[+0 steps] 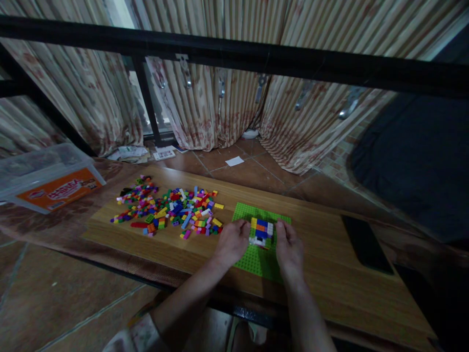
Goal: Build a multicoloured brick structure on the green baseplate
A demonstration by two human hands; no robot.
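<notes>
A small block of stacked bricks (261, 231), yellow, blue, orange and white, stands on a green baseplate (256, 261) on the wooden board. My left hand (231, 242) grips the block's left side with fingers curled against it. My right hand (289, 247) presses on its right side, fingers closed round the edge. A heap of loose coloured bricks (172, 208) lies to the left of the baseplate, close to my left hand.
The wooden board (330, 274) rests on a low table. A black phone (366, 243) lies on its right part. A clear plastic box with an orange label (51, 178) sits at far left. Curtains and a black rail stand behind; papers lie on the tiled floor.
</notes>
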